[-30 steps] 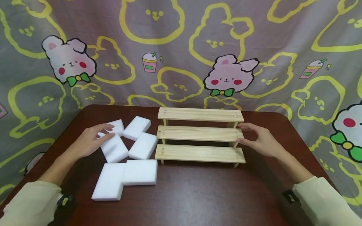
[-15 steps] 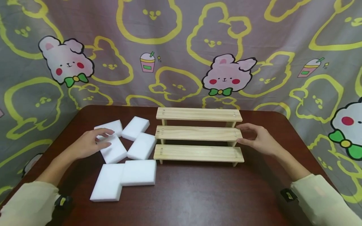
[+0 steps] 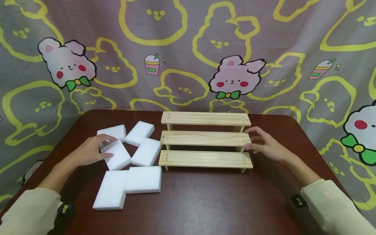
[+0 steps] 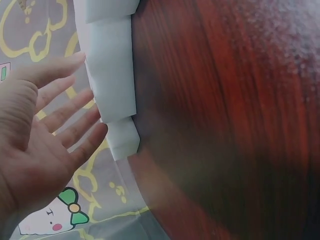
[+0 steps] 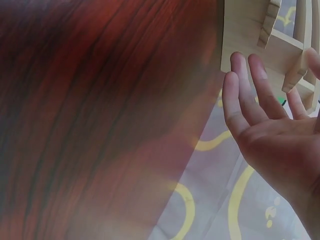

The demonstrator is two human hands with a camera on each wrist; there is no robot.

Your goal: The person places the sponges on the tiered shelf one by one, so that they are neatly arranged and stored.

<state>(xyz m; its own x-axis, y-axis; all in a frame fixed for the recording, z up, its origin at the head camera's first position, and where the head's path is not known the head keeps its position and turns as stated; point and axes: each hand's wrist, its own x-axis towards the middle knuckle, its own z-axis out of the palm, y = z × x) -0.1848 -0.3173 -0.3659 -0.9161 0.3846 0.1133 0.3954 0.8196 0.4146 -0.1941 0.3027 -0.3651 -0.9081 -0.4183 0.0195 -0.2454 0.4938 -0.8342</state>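
Observation:
My left hand, fingers loosely extended, is over the left edge of a white foam block, with the thumb in front of that block. Its fingertips overlap the block and the far-left white block; contact is unclear. In the left wrist view the palm holds nothing. A three-step wooden display stand is at the centre right. My right hand is at its right end, with thumb and index finger beside the middle step's edge. The right wrist view has its other fingers extended near the stand's side.
More white blocks lie left of the stand: one at the back, one against the stand, and a touching pair in front. All rest on a dark brown table. A patterned curtain rises behind the table.
My left hand has drawn back slightly toward me, and its thumb has spread away from the fingers. My right hand has stayed almost still by the stand. The head view has shifted a little.

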